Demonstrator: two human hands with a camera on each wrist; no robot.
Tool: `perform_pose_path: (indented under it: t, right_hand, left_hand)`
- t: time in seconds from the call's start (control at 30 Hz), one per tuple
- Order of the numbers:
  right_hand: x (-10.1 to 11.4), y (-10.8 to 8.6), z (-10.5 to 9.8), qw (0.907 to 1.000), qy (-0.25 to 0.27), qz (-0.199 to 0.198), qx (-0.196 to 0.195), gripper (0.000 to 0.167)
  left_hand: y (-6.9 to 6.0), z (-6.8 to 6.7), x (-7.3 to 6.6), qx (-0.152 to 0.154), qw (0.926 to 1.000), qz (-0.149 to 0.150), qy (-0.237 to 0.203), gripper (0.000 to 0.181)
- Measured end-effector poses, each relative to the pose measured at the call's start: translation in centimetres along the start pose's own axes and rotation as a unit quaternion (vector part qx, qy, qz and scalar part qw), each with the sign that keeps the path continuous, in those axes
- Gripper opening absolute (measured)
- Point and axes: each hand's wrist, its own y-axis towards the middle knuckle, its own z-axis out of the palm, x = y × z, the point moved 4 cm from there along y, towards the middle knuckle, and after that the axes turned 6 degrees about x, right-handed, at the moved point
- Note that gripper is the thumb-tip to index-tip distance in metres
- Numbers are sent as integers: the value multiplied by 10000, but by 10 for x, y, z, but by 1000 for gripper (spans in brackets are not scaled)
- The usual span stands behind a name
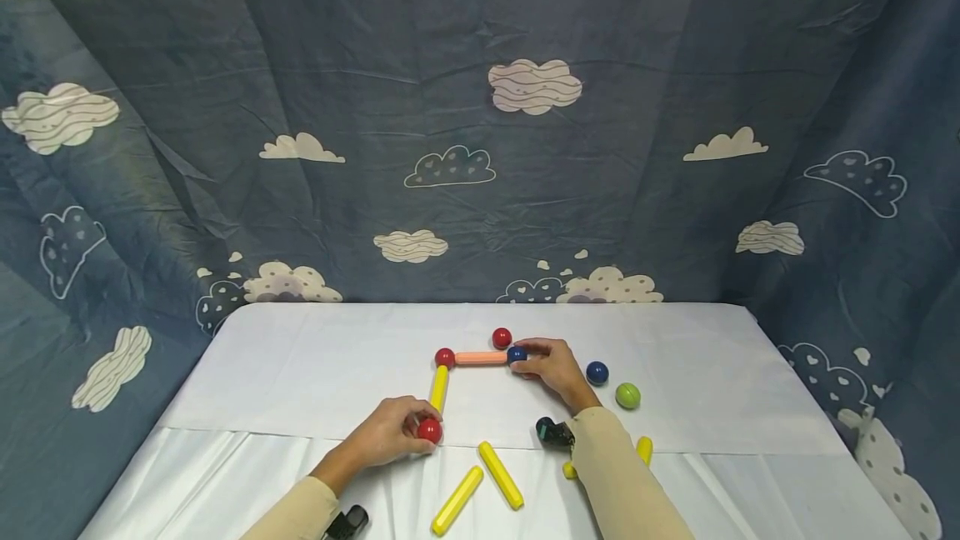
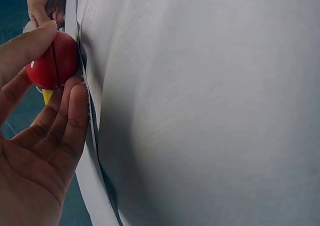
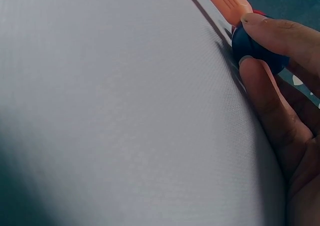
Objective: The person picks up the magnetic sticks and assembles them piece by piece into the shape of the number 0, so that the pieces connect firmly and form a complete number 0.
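Note:
A red ball (image 1: pixel 430 430) at the near end of a yellow rod (image 1: pixel 439 388) is pinched by my left hand (image 1: pixel 386 432). That rod runs back to a second red ball (image 1: pixel 445 357), from which an orange rod (image 1: pixel 481 358) extends rightward. At the orange rod's right end my right hand (image 1: pixel 553 367) grips a blue ball (image 1: pixel 517 355) between thumb and fingers. In the left wrist view the thumb and fingers lie around the red ball (image 2: pixel 54 60). The right wrist view has the blue ball (image 3: pixel 257 48) against the orange rod's end (image 3: pixel 230 4).
A loose red ball (image 1: pixel 502 338) lies just behind the orange rod. Right of my right hand are another blue ball (image 1: pixel 597 372) and a green ball (image 1: pixel 627 396). Two yellow rods (image 1: pixel 501 476) lie near the front; more yellow (image 1: pixel 644 450) shows beside the right sleeve.

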Motion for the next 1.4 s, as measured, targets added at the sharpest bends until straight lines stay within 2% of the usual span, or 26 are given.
perform_pose_path:
  t: [0.2, 0.3, 0.5, 0.7, 0.87, 1.0, 1.07, 1.17, 1.3, 1.4]
  right_hand:
    - [1, -2, 0, 10000, 17, -5, -5, 44]
    - [2, -3, -1, 10000, 7, -7, -34, 44]
    - [4, -5, -3, 9998, -184, 26, -73, 44]
    - [3, -5, -5, 9994, -312, 159, -26, 44]
    - [7, -13, -7, 9992, -221, 333, 21, 53]
    - [20, -28, -4, 9986, -305, 437, 43, 56]
    - [29, -38, 0, 9975, -532, 400, 257, 50]
    - [41, -58, 12, 9894, -995, 245, 1033, 39]
    - [46, -87, 30, 9610, -1657, 17, 2215, 32]
    - [44, -103, 40, 9456, -2047, 51, 2529, 32]
  left_hand:
    - [0, 0, 3, 130, 9997, 74, -169, 23]
    - [0, -1, 4, 225, 9987, 24, -448, 20]
    - [2, -1, 5, 418, 9926, -141, -1132, 18]
    - [6, 0, 10, 571, 9851, -219, -1606, 17]
    - [7, 1, 13, 630, 9824, -290, -1737, 18]
    - [5, -1, 13, 585, 9820, -347, -1764, 18]
    - [4, -2, 13, 569, 9817, -369, -1777, 18]
    - [5, -3, 14, 559, 9824, -354, -1746, 18]
    - [7, -4, 15, 583, 9833, -373, -1685, 18]
    - [9, -4, 15, 634, 9834, -435, -1646, 18]
